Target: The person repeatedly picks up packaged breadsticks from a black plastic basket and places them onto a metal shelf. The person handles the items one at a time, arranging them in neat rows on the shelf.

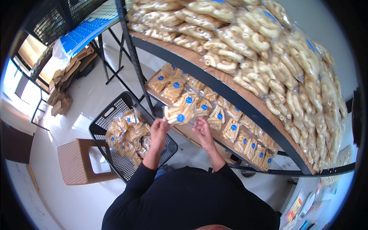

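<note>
Between my two hands is a clear plastic bag of pale stick-shaped snacks (184, 113) with a round blue sticker. My left hand (158, 130) pinches its left end, and my right hand (203, 132) holds its right edge by the fingers. Behind it, similar stickered bags (220, 115) stand in rows on the lower shelf. At my left, a black plastic basket (109, 107) contains a heap of such bags (129, 135).
The upper shelf (230, 83) bears stacked bags of thick curled snacks (253, 46), its edge just beyond my hands. A brown woven-pattern stool (76, 162) touches the basket's left side. Flattened cardboard (67, 83) and a folding-legged table (105, 54) stand farther back.
</note>
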{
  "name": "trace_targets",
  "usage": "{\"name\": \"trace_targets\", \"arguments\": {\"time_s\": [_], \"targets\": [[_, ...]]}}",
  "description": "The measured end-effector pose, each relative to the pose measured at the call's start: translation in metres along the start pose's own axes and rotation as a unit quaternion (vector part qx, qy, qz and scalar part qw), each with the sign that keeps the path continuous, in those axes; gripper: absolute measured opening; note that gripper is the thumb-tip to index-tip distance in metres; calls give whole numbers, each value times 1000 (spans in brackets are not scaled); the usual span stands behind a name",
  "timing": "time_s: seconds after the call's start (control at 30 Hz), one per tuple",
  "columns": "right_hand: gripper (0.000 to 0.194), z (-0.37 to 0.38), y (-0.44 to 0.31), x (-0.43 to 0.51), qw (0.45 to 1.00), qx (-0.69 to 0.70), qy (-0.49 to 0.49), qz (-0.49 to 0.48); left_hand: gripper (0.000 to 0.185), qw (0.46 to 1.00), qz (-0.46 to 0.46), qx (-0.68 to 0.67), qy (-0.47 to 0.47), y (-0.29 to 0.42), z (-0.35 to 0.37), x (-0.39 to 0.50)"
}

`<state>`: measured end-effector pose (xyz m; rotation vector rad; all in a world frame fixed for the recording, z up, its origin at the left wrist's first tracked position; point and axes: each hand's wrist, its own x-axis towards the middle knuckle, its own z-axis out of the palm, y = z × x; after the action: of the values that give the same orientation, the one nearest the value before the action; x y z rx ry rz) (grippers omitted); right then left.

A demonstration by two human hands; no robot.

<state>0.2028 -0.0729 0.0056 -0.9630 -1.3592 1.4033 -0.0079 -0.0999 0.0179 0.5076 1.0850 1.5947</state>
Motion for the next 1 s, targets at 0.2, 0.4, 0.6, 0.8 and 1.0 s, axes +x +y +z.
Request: {"name": "trace_targets", "arguments": {"time_s": [0.2,0.4,0.6,0.8,1.0], "targets": [[46,-16,-31,-2,988,115,59,82,16,982,-141,-40,-117,-26,38,-20],[59,-48,-51,-7,984,30,14,175,33,976,-153,94,-125,-21,57,-33],[85,-34,-43,11,978,110,156,79,37,947,-2,290,-138,-28,65,-2],[99,-63,-17,65,976,-119,183,-13,48,719,345,584,-155,-14,76,58],[77,-67,-21,85,927,-317,198,20,52,659,311,670,-145,-21,76,76]]}}
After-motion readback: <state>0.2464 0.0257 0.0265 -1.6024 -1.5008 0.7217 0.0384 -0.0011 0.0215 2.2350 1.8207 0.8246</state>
